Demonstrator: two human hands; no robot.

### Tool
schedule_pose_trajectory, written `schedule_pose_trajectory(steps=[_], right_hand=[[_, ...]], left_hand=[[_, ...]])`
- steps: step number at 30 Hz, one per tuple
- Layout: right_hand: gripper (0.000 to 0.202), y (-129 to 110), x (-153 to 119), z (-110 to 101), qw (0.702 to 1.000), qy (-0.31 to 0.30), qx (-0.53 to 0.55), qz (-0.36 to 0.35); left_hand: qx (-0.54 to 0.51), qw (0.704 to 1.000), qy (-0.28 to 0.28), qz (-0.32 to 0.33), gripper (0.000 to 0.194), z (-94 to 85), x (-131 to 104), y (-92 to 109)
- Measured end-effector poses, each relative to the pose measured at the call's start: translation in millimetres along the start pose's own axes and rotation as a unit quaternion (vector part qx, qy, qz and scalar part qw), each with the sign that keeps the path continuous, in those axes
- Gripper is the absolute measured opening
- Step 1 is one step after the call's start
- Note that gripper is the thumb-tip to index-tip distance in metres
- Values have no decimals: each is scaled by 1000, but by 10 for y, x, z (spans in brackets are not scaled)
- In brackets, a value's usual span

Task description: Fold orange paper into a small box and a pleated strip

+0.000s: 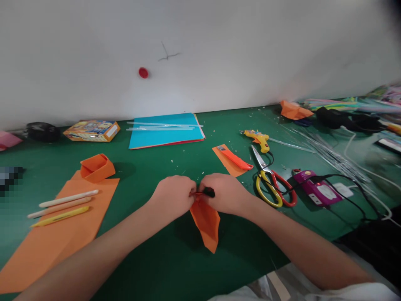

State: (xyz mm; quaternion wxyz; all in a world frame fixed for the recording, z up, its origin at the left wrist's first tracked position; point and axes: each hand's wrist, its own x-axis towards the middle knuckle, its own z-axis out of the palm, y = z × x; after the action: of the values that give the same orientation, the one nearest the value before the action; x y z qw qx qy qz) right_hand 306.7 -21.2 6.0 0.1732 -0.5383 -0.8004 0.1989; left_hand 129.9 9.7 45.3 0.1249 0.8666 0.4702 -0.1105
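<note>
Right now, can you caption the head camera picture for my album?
Left hand and right hand pinch folded orange paper over a green table, scissors and glue gun nearby.

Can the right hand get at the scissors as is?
Probably yes: the scissors lie to the right of the right hand, with nothing standing between. But that hand holds folded orange paper, and a black cable crosses them.

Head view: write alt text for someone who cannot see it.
A person's left hand and right hand hold folded orange paper over a green table. Scissors, a glue gun and a cutter lie to the right; three slim sticks rest on an orange sheet, left.
</note>
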Motion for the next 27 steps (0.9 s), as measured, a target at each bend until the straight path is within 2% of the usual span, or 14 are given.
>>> schedule_pose_trajectory(steps=[7,13,22,27], right_hand=[[10,3,-17,-25,1000,-10,-15,-9],[7,-46,-23,-29,999,-14,-33,-5],[7,-27,-40,8,998,-5,-58,-11],[10,-41,-44,-7,998,-2,-60,-12]], left_hand=[[11,1000,-21,3,30,-28,-70,68],[15,999,-39,13,32,-79,-111,101],[3,1000,-14,19,29,-42,-79,43],[-12,1000,5,7,18,-26,-102,-12]])
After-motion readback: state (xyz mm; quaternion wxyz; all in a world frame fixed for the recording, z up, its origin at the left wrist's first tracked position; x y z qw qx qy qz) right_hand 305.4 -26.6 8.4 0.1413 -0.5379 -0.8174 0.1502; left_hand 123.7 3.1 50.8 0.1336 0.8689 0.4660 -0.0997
